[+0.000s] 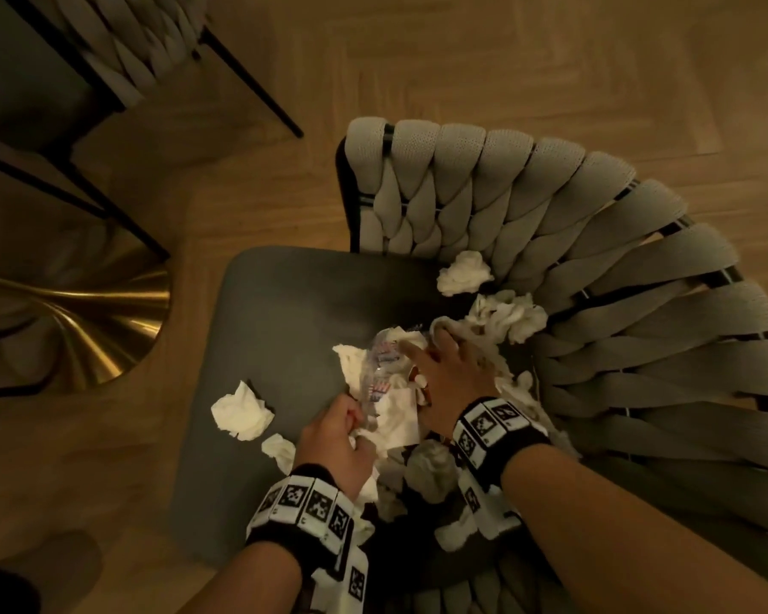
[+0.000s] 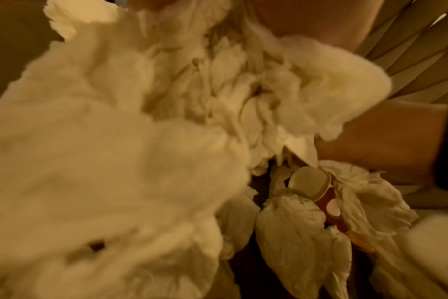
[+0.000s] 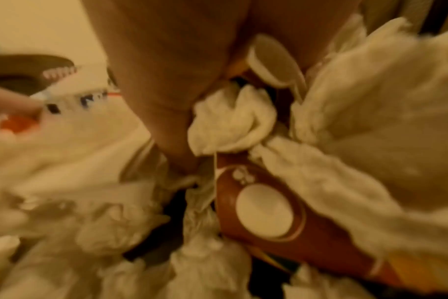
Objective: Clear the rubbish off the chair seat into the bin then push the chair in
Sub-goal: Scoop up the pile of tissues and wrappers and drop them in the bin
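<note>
Both hands are down in the litter on the dark chair seat [image 1: 284,312]. The left hand [image 1: 335,436] sits at about seven o'clock of the heap, fingers curled tight, pinching white tissue [image 1: 395,421] together with the near end of a crumpled clear plastic wrapper [image 1: 380,363] printed in red and blue. The right hand [image 1: 446,370] lies at about four o'clock of that wrapper, fingers spread and pressing down over the tissue, fingertips reaching toward twelve; whether they actually close on anything I cannot tell. Tucked under its palm is a red-brown packet [image 3: 263,214] with a white oval, wedged among the tissue. Loose wads sit apart from both grips: one tissue ball [image 1: 242,412] at nine o'clock of the left hand, another [image 1: 464,272] at twelve o'clock, right against the woven grey chair back [image 1: 595,241]. A brass table base [image 1: 85,312] gleams on the wooden floor [image 1: 462,59] far left.
</note>
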Motion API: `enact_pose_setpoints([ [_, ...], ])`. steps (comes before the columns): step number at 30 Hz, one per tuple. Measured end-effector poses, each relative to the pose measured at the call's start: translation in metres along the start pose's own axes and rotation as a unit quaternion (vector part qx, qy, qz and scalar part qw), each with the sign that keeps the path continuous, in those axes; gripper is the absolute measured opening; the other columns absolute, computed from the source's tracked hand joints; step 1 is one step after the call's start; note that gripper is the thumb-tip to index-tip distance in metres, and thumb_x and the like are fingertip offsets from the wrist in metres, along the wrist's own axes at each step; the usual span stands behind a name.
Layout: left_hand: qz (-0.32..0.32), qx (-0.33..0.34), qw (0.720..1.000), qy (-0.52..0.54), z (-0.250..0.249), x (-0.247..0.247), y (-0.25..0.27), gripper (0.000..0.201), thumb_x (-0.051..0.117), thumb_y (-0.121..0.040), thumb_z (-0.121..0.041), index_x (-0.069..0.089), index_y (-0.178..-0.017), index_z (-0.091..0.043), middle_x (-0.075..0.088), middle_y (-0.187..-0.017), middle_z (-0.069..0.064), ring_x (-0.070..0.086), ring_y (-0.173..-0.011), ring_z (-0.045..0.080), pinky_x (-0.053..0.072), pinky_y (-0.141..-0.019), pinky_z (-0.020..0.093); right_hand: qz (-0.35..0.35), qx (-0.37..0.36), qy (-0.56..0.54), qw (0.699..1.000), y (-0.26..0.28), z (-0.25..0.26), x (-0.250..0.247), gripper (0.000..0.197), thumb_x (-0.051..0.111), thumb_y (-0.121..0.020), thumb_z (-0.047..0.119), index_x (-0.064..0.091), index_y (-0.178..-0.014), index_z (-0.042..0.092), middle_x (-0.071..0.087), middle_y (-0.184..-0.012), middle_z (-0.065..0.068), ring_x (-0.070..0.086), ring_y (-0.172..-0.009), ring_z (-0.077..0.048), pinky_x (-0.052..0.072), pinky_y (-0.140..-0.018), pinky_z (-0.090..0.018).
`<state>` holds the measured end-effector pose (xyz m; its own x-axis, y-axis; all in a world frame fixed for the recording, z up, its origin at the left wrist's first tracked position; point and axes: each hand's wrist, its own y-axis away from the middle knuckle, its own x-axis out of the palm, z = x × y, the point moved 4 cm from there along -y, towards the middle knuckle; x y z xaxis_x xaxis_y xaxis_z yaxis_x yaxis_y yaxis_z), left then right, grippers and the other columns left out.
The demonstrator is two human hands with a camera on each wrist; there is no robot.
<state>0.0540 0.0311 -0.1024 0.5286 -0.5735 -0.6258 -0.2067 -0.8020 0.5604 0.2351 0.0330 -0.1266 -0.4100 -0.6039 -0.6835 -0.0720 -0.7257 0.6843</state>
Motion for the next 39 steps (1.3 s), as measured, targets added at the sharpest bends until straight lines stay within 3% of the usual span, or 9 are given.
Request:
enact_pose_setpoints([
  [4,0.007,-0.033,0.999,-0.003,0.008,-0.008,0.003,0.022,0.059,-0.074,-0.014,0.044,-0.078,-0.03,0.045,-0.067,-0.008,0.044,-0.06,0.009,0.036,-0.054,0.024,-0.021,0.015,0.003,1.0,-0.014,0.003,-0.001,0.081,0.068,-0.077,0.034,0.015,-0.136,0.047,0.012,-0.155,-0.007,0.025,-0.136,-0.043,0.033,-0.106,-0.063],
  [8,0.009,-0.039,0.999,0.005,0.006,-0.019,0.01,0.023,0.061,-0.074,-0.015,0.044,-0.079,-0.029,0.044,-0.064,-0.009,0.043,-0.057,0.005,0.034,-0.054,0.023,-0.011,0.017,-0.083,0.996,-0.014,-0.008,-0.019,0.075,0.061,-0.078,0.006,0.029,-0.136,0.041,0.023,-0.15,-0.01,0.044,-0.127,-0.038,0.045,-0.103,-0.046],
  [13,0.001,-0.044,0.998,0.05,-0.008,-0.042,0.028,0.021,0.061,-0.073,-0.01,0.048,-0.08,-0.026,0.047,-0.065,-0.006,0.045,-0.059,0.012,0.036,-0.054,0.02,-0.062,0.037,-0.163,0.984,0.023,-0.027,-0.056,0.063,0.068,-0.073,0.006,0.044,-0.122,0.036,0.045,-0.124,-0.009,0.055,-0.106,-0.032,0.05,-0.092,-0.043],
  [22,-0.067,-0.037,0.99,0.121,-0.054,-0.129,0.086,0.019,0.065,-0.075,-0.012,0.054,-0.083,-0.025,0.061,-0.082,-0.001,0.058,-0.076,0.016,0.042,-0.06,0.023,-0.131,0.008,-0.285,0.95,0.138,-0.025,-0.125,0.056,0.077,-0.068,0.007,0.056,-0.115,0.03,0.064,-0.11,-0.004,0.061,-0.096,-0.02,0.05,-0.081,-0.032],
  [27,-0.115,-0.052,0.974,0.189,-0.051,-0.179,0.136,0.023,0.068,-0.075,-0.011,0.055,-0.083,-0.027,0.059,-0.083,-0.005,0.058,-0.077,0.016,0.048,-0.065,0.027,-0.107,-0.064,-0.327,0.937,0.191,0.049,-0.142,0.054,0.08,-0.068,0.001,0.056,-0.111,0.022,0.06,-0.096,0.008,0.058,-0.081,-0.002,0.046,-0.073,-0.013],
  [29,-0.15,-0.055,0.965,0.209,-0.04,-0.204,0.163,0.02,0.067,-0.076,-0.009,0.056,-0.086,-0.023,0.057,-0.081,-0.007,0.055,-0.072,0.009,0.043,-0.058,0.018,-0.093,-0.103,-0.334,0.932,0.206,0.088,-0.146,0.052,0.081,-0.067,0.001,0.057,-0.107,0.025,0.062,-0.092,0.009,0.058,-0.077,0.005,0.044,-0.064,-0.006],
  [32,-0.201,-0.06,0.948,0.237,-0.011,-0.245,0.205,0.018,0.065,-0.077,-0.005,0.057,-0.09,-0.015,0.057,-0.079,-0.004,0.052,-0.065,0.005,0.042,-0.049,0.007,-0.07,-0.149,-0.355,0.92,0.225,0.148,-0.147,0.049,0.079,-0.068,-0.001,0.058,-0.102,0.027,0.064,-0.088,0.009,0.06,-0.073,0.004,0.046,-0.056,-0.005],
  [35,-0.248,-0.097,0.931,0.25,0.036,-0.284,0.247,0.019,0.068,-0.076,-0.008,0.058,-0.089,-0.016,0.058,-0.078,-0.004,0.054,-0.064,0.008,0.042,-0.055,0.018,-0.038,-0.191,-0.353,0.915,0.239,0.215,-0.136,0.047,0.08,-0.069,0.002,0.06,-0.104,0.026,0.067,-0.092,0.005,0.062,-0.079,-0.001,0.048,-0.059,-0.008],
  [39,-0.313,-0.136,0.899,0.273,0.118,-0.334,0.304,0.019,0.069,-0.075,-0.006,0.058,-0.084,-0.018,0.056,-0.073,-0.005,0.052,-0.06,0.008,0.041,-0.055,0.019,-0.005,-0.241,-0.33,0.913,0.263,0.315,-0.107,0.045,0.079,-0.07,0.004,0.059,-0.105,0.022,0.065,-0.091,0.007,0.06,-0.074,0.011,0.043,-0.062,-0.001],
])
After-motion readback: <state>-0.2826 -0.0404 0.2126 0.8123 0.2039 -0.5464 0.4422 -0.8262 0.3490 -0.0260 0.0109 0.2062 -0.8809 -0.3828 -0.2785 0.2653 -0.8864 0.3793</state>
